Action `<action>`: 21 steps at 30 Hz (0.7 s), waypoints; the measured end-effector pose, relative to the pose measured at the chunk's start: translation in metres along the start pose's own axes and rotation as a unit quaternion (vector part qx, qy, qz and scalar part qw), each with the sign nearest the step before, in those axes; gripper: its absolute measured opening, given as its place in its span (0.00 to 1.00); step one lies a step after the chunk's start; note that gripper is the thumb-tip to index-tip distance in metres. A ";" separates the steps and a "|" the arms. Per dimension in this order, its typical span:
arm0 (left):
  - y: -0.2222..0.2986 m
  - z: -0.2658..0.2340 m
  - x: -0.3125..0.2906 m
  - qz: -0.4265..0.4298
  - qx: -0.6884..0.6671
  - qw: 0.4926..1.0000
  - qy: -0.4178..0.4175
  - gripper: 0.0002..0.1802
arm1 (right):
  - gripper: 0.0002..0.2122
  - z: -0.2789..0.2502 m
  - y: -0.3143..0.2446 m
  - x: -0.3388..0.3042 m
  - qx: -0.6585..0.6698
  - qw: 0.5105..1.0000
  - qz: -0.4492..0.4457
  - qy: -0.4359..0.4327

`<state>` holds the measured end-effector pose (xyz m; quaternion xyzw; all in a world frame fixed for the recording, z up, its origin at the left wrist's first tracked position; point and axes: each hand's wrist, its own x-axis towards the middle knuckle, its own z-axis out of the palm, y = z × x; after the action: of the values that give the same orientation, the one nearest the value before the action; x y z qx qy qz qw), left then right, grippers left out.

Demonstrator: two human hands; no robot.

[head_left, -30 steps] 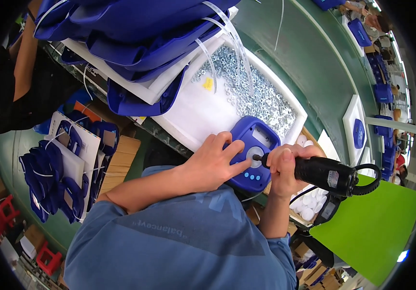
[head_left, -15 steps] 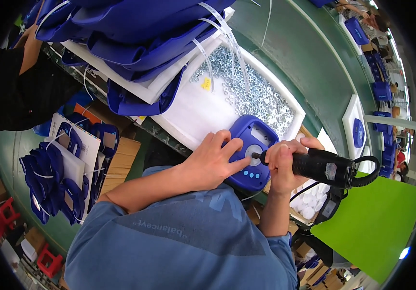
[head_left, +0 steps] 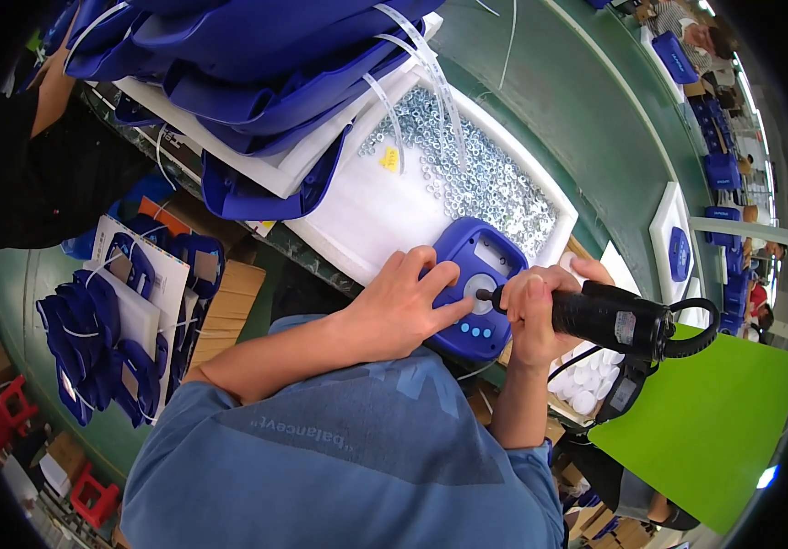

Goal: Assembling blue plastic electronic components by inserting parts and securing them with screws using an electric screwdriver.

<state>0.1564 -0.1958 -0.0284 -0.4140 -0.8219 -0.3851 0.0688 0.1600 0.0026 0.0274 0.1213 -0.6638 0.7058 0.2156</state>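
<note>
Green bench; right hand grips driver, long axis pointing left.

A green table carries a shallow white tray.

Blue shirt, darker chest panel

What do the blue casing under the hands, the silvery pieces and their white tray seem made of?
Blue casing: probably moulded plastic, smooth with a soft sheen. Silvery pieces: likely metal, from their bright glints. White tray: perhaps foam, its walls thick and matte.
</note>
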 end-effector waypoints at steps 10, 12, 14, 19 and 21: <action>0.001 -0.006 -0.001 0.008 0.024 0.999 -0.029 0.22 | 0.33 -0.013 -0.038 0.018 0.011 0.993 -0.098 0.066; 0.001 -0.008 -0.001 0.011 0.026 0.999 -0.032 0.23 | 0.27 -0.029 -0.056 0.027 0.045 0.985 -0.113 0.126; 0.002 -0.007 -0.002 -0.002 0.025 1.000 -0.015 0.30 | 0.23 -0.048 -0.071 0.032 0.076 0.969 -0.066 0.224; 0.003 -0.001 0.003 0.003 0.021 1.000 -0.018 0.32 | 0.05 -0.153 -0.084 0.021 0.291 0.880 0.051 0.373; 0.005 0.003 0.004 -0.001 0.017 1.000 -0.016 0.32 | 0.11 -0.180 -0.085 0.017 0.320 0.863 0.073 0.385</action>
<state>0.1577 -0.1899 -0.0259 -0.4179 -0.8297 -0.3648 0.0627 0.2057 0.1856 0.0946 -0.1466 -0.2725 0.8838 0.3510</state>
